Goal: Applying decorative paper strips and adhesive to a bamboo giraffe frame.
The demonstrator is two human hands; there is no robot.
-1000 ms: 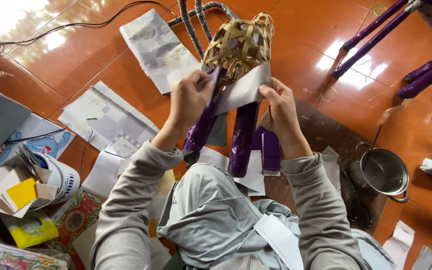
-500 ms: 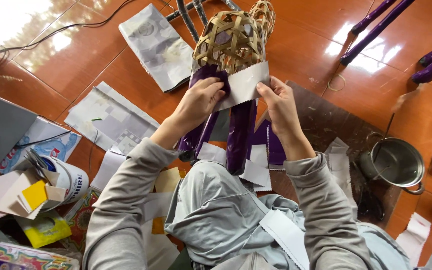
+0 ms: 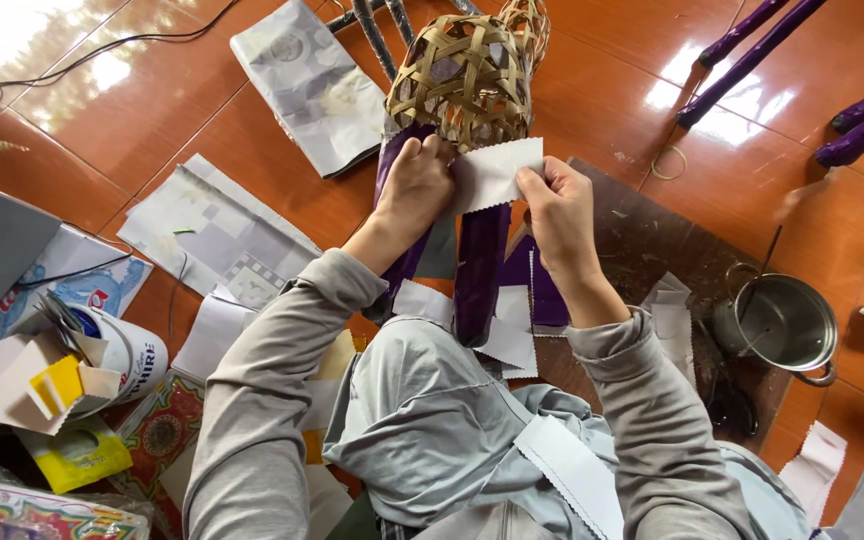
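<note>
A woven bamboo frame (image 3: 462,75) with purple paper-wrapped legs (image 3: 479,262) stands on the floor between my knees. Across its lower edge lies a white paper strip (image 3: 492,172) with a zigzag-cut border. My left hand (image 3: 414,190) presses the strip's left end against the frame where the purple wrapping begins. My right hand (image 3: 557,212) pinches the strip's right end between thumb and fingers. Another zigzag-edged white strip (image 3: 567,472) rests on my lap.
A steel pot (image 3: 782,325) stands at the right on a dark mat (image 3: 642,240). White paper pieces (image 3: 502,340) and newspaper sheets (image 3: 312,85) lie around the orange tile floor. A white tub (image 3: 127,355) with paper scraps and purple sticks (image 3: 752,55) lie nearby.
The view has shifted slightly, so the frame and hands sit a little higher. Both hands keep holding the white strip against the frame, smoothing it flatter across the lower edge.
</note>
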